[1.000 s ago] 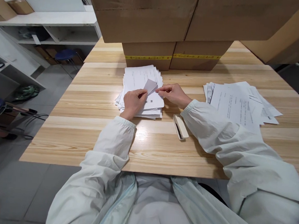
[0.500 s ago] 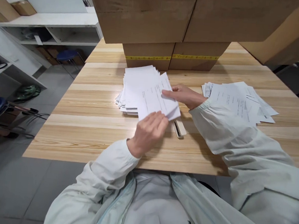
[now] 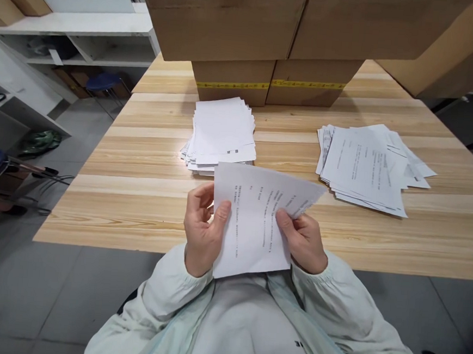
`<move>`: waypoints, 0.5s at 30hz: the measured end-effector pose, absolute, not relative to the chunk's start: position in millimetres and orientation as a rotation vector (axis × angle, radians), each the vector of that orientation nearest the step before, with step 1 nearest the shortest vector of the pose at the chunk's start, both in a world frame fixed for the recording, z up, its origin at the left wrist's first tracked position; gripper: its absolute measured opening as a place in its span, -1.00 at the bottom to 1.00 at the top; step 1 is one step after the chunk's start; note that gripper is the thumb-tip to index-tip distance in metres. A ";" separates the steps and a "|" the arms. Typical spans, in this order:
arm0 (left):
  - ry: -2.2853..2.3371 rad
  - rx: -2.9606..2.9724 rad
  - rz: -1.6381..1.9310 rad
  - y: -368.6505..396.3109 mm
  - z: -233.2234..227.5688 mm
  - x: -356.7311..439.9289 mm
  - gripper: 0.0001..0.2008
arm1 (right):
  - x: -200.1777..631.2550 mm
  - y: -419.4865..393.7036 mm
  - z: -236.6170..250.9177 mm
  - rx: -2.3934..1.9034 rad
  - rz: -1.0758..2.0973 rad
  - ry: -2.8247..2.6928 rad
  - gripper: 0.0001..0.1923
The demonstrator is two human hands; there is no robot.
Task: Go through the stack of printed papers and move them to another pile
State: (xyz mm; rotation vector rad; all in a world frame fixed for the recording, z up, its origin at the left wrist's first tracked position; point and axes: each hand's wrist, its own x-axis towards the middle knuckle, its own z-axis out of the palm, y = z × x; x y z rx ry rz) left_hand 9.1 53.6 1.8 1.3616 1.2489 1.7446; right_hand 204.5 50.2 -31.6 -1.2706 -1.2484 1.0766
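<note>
Printed paper (image 3: pixel 252 227) is held up in front of my body, above the table's near edge. My left hand (image 3: pixel 205 226) grips its left side, thumb on the front and fingers curled behind. On the right side, my right hand (image 3: pixel 303 237) pinches it the same way. Whether it is one sheet or several I cannot tell. Just beyond it lies a thick stack of white paper (image 3: pixel 224 129). A fanned pile of printed sheets (image 3: pixel 362 165) rests to the right. The stapler is out of sight now.
Large cardboard boxes (image 3: pixel 240 24) are stacked at the back of the wooden table (image 3: pixel 115 200), the lower ones banded with yellow tape. Another carton (image 3: pixel 446 57) stands at the far right. White shelving (image 3: pixel 88 29) and a blue stool (image 3: pixel 103 82) are off to the left.
The paper has come off the left stack toward my body and now shows a different printed face. Both hands moved nearer and now hold its two sides. The stapler has become hidden.
</note>
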 end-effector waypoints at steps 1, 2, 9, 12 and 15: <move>1.251 1.371 1.779 53.5 3.0 12.3 -0.69 | 204.8 49.7 -30.2 -1.270 0.995 -1.280 -0.63; 1.251 1.392 1.821 53.2 4.9 14.7 -0.70 | 206.3 49.5 -27.4 -1.262 0.903 -1.320 -0.66; 1.163 1.692 2.099 51.4 22.6 13.1 -0.65 | 214.8 51.0 -21.8 -1.126 0.489 -1.445 -0.79; 1.169 1.667 1.961 46.6 27.4 8.4 -0.70 | 207.7 54.4 -25.5 -1.004 0.503 -1.461 -0.79; 1.156 1.650 1.790 39.3 38.0 5.0 -0.81 | 201.0 56.8 -18.8 -0.834 0.486 -1.458 -0.79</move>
